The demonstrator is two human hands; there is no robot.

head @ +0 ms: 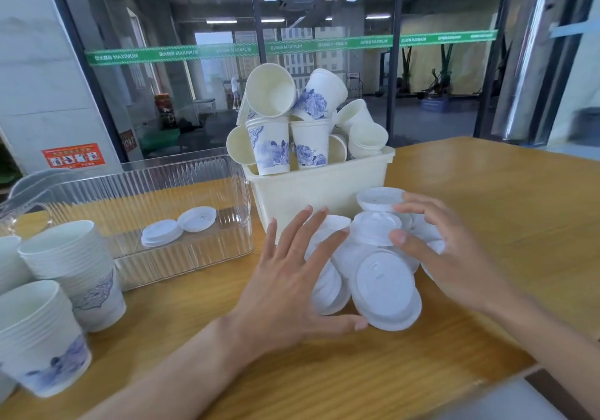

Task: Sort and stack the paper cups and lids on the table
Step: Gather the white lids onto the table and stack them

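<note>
**Two open hands flank a heap of white lids**

A loose pile of white plastic lids [373,257] — round, domed, each with a small sip slot — lies on the wooden counter [487,208] just in front of a cream plastic bin [311,189]. At least seven lids show in the heap; overlap hides the exact count. The left hand [292,276] sits with fingers spread at the pile's left edge, thumb touching the nearest large lid, gripping nothing. The right hand [451,250] is likewise open, fingertips resting on the upper lids at the right.

The bin is crammed with about ten paper cups [292,121], some printed with blue flowers, tilted every way. Left of it stands a clear ribbed container [136,192] holding two small lid stacks [178,226]. Three nested cup stacks [74,267] show at the far left — smooth white paper, blue pattern near the base.
</note>
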